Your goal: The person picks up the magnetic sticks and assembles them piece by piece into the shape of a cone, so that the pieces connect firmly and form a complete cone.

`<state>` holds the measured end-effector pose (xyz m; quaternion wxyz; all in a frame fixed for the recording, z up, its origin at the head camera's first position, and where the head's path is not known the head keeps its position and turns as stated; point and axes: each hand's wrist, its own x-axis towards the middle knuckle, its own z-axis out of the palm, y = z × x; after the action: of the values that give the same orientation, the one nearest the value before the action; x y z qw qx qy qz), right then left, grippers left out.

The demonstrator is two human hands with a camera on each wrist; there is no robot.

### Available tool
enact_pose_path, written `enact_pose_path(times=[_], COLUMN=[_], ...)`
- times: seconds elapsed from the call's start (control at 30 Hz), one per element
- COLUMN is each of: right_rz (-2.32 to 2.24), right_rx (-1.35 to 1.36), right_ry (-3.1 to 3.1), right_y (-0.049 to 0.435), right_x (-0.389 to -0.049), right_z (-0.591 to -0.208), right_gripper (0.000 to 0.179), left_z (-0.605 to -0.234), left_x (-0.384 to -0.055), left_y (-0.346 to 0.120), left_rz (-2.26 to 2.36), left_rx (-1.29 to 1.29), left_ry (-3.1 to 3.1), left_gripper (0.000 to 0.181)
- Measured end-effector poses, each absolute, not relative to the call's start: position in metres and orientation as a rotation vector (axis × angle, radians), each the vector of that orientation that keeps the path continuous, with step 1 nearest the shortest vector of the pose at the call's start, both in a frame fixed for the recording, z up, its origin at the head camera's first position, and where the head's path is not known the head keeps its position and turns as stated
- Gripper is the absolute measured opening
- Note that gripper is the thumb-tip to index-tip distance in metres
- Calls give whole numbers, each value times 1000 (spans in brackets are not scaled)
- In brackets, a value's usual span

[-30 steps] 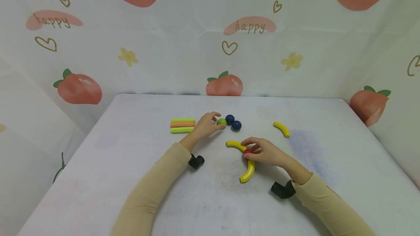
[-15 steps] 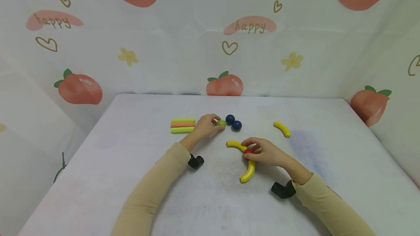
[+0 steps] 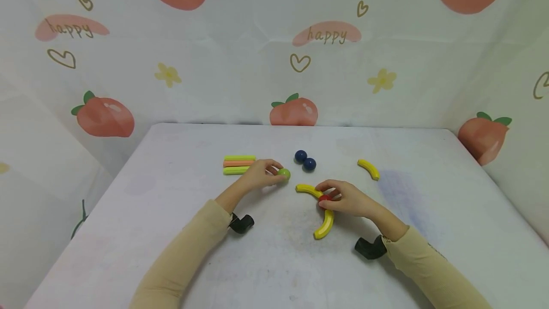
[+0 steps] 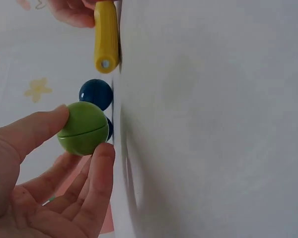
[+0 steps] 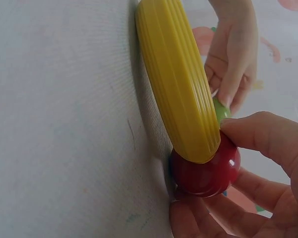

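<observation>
My left hand [image 3: 259,174] pinches a green ball [image 4: 83,129] between thumb and fingertips, just right of the coloured sticks. My right hand [image 3: 346,198] holds a red ball [image 5: 207,167] between thumb and fingers. Touching that red ball are two curved yellow pieces: one yellow piece [image 3: 307,189] reaches to the upper left, the other yellow piece [image 3: 324,226] runs down toward the front. In the right wrist view, the end of a yellow piece [image 5: 179,84] meets the ball, and the second piece is hidden there.
Two dark blue balls [image 3: 305,160] lie behind the hands, touching or nearly so. A third curved yellow piece [image 3: 368,169] lies at the right. Straight sticks [image 3: 237,164], yellow-green and orange, lie side by side at the left. A printed cloth [image 3: 240,61] hangs behind the white table [image 3: 171,175].
My left hand has closed its fingers on the green ball and brought it nearer and slightly left, away from the two blue balls. The right hand stays on the red ball.
</observation>
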<state>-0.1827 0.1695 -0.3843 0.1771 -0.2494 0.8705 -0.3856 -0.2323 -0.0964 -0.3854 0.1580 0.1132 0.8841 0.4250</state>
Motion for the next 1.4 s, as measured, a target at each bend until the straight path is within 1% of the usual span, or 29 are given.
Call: enact_pose_path(times=[0.37, 0.87, 1.13, 1.4], right_rz=[-1092, -1095, -1105, -1080], right_rx=[-725, -711, -727, -684], right_ry=[2462, 2447, 2423, 2395], right_y=[170, 169, 169, 166], right_x=[-184, -184, -183, -182], right_z=[-385, -385, -386, -385], right_gripper=[36, 36, 40, 44], left_z=[-388, -388, -387, -385], left_x=[-215, -212, -210, -210], left_y=[-98, -88, -85, -82], left_rz=[1213, 1167, 1154, 1135], left_rx=[400, 450, 446, 428], left_ry=[2400, 2422, 2435, 2448], left_gripper=[36, 35, 35, 34])
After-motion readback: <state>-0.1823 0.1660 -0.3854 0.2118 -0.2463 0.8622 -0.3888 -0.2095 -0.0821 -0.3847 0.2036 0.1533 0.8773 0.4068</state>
